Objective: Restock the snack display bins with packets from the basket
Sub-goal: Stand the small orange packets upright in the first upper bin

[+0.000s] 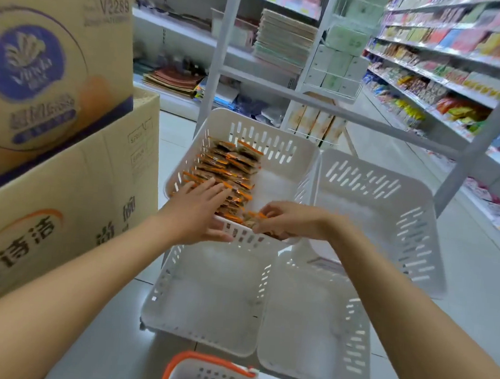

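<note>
Down low, the basket [214,362] is cut off. Flat left hand [199,212] touches the packet row [229,166] running away; right hand [291,222] pinches a packet [252,219].

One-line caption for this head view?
Left hand rests on the orange packets in the far-left white bin while the right hand pinches a few packets at its near rim.

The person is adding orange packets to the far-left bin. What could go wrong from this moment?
1. The right hand pinches a few packets just above the near rim of the far-left bin; they could slip into the near-left bin below.
2. The left hand rests with straight fingers on the stacked row; once lifted, the row might topple into that bin's bare right half.
</note>
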